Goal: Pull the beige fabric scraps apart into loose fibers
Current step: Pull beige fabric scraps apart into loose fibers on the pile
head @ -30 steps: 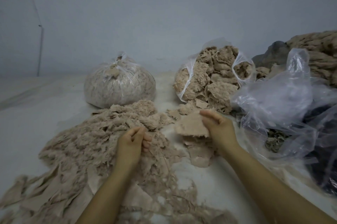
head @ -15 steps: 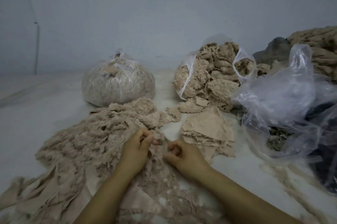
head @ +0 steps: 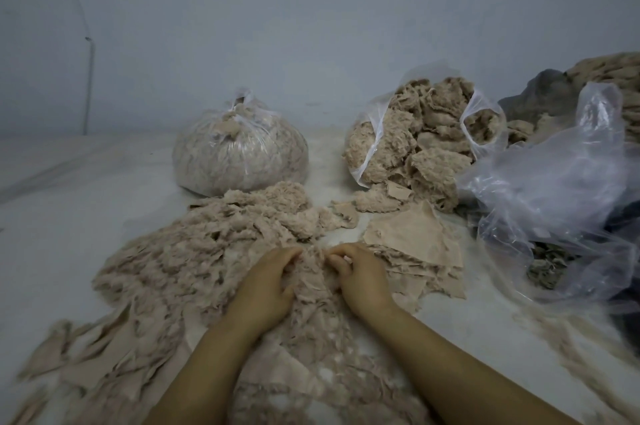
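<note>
A wide heap of shredded beige fibers (head: 194, 251) covers the white surface in front of me. My left hand (head: 266, 286) and my right hand (head: 360, 275) rest close together at its near middle, both pinching the same frayed beige fabric scrap (head: 313, 272) between curled fingers. Just right of my right hand lies a flat stack of whole beige scraps (head: 412, 234). Longer torn strips (head: 86, 362) trail off at the lower left.
A tied clear bag of fibers (head: 239, 158) stands behind the heap. An open bag of beige scraps (head: 419, 144) spills beside it. Crumpled clear plastic bags (head: 554, 189) and dark fabric fill the right side. A grey wall (head: 311, 26) rises behind.
My right hand left the flat scrap stack and came left to meet my left hand. Both hands now pinch one scrap in the heap, closer together than half a second ago.
</note>
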`<state>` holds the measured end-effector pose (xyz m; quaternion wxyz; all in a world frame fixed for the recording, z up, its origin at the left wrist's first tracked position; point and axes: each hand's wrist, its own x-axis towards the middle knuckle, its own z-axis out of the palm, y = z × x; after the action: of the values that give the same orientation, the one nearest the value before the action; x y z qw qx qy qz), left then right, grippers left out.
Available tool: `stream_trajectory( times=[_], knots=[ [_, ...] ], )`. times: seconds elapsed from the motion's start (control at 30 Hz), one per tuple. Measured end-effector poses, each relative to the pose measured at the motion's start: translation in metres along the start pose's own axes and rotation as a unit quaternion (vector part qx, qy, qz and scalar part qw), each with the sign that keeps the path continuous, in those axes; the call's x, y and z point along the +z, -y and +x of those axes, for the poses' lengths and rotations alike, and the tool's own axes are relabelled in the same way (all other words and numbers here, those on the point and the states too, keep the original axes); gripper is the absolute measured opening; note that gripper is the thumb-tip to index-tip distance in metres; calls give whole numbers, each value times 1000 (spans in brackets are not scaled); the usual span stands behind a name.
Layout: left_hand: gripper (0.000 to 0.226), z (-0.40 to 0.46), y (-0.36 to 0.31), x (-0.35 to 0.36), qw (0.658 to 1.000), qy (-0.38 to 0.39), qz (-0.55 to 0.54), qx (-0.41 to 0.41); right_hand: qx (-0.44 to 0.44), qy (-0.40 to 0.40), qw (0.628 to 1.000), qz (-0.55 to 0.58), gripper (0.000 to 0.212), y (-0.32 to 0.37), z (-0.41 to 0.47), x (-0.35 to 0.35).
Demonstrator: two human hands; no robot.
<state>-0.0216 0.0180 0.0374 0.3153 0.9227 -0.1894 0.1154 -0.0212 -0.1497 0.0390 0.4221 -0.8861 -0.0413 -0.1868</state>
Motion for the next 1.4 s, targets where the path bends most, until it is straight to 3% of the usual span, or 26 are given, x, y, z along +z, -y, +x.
stream_trajectory(
  times=[0.1, 0.17, 0.27, 0.33, 0.43, 0.53, 0.63, 0.7, 0.8, 0.87, 0.97, 1.07, 1.2, 1.4],
  knots=[
    [66, -1, 1, 3, 1000, 31, 5, -2, 7, 74, 994, -79, 33, 1, 3, 2],
    [68, -4, 1, 3, 999, 49, -4, -13, 32, 65, 995, -67, 32, 3, 5, 2],
    [60, -5, -1, 4, 999, 40, -6, -27, 27, 4, 998, 58, 14, 11, 2, -4],
    [58, -4, -4, 5, 999, 21, -9, -40, 7, -9, 987, 159, 18, 15, -5, -12],
    [58, -3, -6, 4, 998, 8, -12, -56, -1, -18, 953, 302, 26, 16, -17, -27],
    [39, -3, -6, 2, 998, -26, -2, -64, 23, -30, 909, 416, 27, 8, -23, -40],
    [34, -6, -7, 1, 996, -65, -9, -67, 46, -4, 862, 505, 26, 3, -22, -45],
    [35, -8, -8, -1, 996, -76, -8, -48, 68, 19, 873, 482, 27, 1, -22, -43],
    [41, -9, -8, -3, 997, -80, 4, -18, 58, 49, 966, 248, 19, -3, -24, -40],
    [43, -8, -9, -2, 996, -84, -2, -1, 29, 56, 984, 164, 14, -3, -29, -35],
    [46, -7, -11, -2, 995, -98, -18, 18, 12, 82, 985, 154, 21, -1, -33, -28],
    [40, -8, -14, -4, 993, -100, -38, 46, 56, 80, 985, 144, 34, 0, -31, -20],
    [41, -9, -14, -5, 993, -78, -28, 86, 96, 86, 967, 221, 28, -1, -29, -16],
    [34, -5, -1, -5, 998, -46, 40, -3, 92, -1, 926, 366, 29, -1, -28, -24]
  ],
)
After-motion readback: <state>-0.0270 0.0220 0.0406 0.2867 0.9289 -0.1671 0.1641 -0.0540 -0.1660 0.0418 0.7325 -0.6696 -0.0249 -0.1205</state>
